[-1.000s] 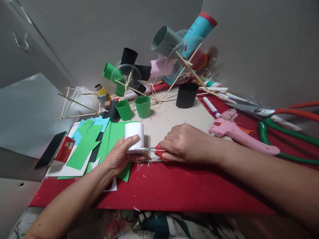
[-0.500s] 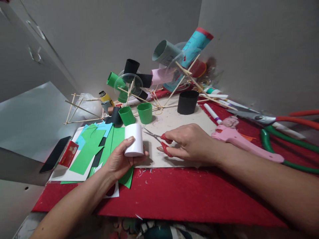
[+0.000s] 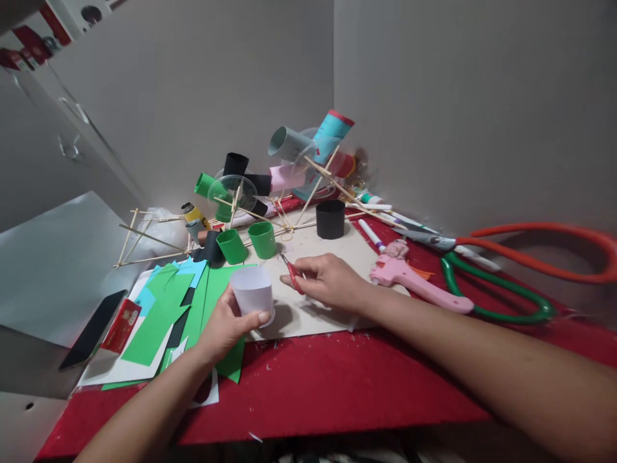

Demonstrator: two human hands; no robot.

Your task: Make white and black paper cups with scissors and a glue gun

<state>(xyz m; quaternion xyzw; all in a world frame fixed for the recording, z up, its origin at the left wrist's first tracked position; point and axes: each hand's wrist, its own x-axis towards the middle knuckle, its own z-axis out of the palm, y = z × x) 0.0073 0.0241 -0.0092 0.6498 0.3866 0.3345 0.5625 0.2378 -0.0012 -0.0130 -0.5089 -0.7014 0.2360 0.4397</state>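
A white paper cup [image 3: 251, 287] is upright in my left hand [image 3: 234, 326], its open top facing up and my thumb across its lower front. My right hand [image 3: 330, 280] grips small red-handled scissors [image 3: 293, 276], with the blades pointing away toward the green cups. Both hands are above a pale board [image 3: 308, 321]. Just beyond the white cup stand two green paper cups, one on the left [image 3: 232, 246] and one on the right [image 3: 263, 240]. A black paper cup [image 3: 330, 219] stands farther back to the right.
Green paper sheets [image 3: 159, 321] and a phone [image 3: 94, 329] lie at left. Behind stand stick frames with clear discs [image 3: 234, 196] carrying coloured paper tubes. A pink glue gun [image 3: 419, 283] and large orange-and-green-handled scissors [image 3: 540, 254] lie on the red tabletop [image 3: 337, 392].
The white cup has turned from base toward me to open top up, my left thumb moving to its lower front. The small scissors now look more closed. The camera view has shifted.
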